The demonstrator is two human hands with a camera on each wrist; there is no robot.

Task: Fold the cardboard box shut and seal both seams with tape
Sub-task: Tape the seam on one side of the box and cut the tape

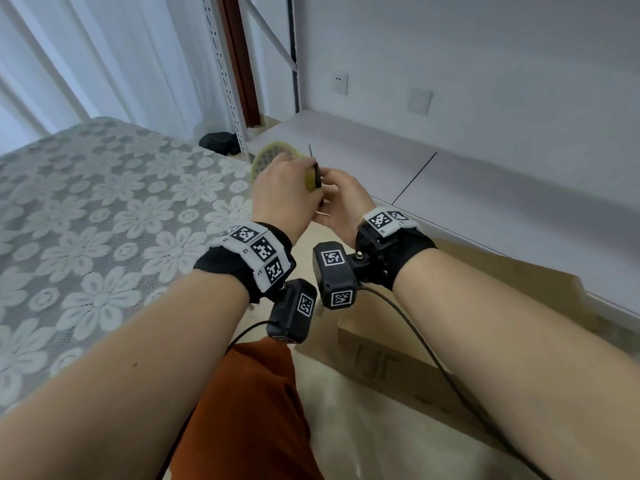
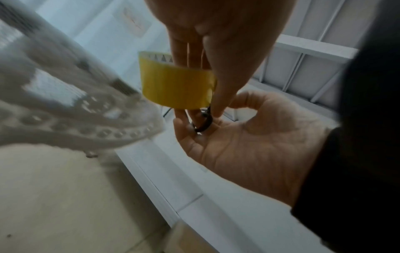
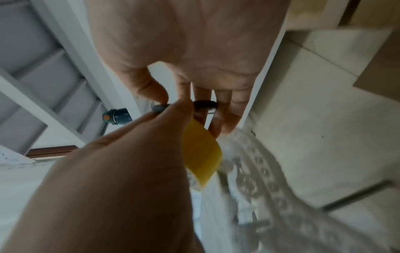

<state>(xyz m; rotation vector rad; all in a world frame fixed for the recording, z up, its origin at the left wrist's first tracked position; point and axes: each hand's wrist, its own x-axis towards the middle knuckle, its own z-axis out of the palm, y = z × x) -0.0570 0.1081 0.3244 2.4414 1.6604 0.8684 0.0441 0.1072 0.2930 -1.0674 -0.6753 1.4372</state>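
The brown cardboard box (image 1: 429,355) lies on the floor at lower right, under my right forearm, with a flap (image 1: 512,271) standing open behind. Both hands are raised together in front of me, above the box. My left hand (image 1: 287,188) (image 2: 227,34) (image 3: 129,171) grips a roll of yellow tape (image 1: 266,157) (image 2: 175,85) (image 3: 201,154), fingers through its core. My right hand (image 1: 346,202) (image 2: 259,140) (image 3: 194,42) pinches a thin black tool with a ring handle (image 2: 203,123) (image 3: 204,104), apparently scissors, right against the roll. Its dark tip (image 1: 310,150) pokes up between the hands.
A bed with a lace flower cover (image 1: 104,220) fills the left. A low white ledge (image 1: 450,174) runs along the wall ahead. A metal rack post (image 1: 225,81) and a black object (image 1: 218,142) stand beyond the bed. My orange trouser leg (image 1: 256,393) is below.
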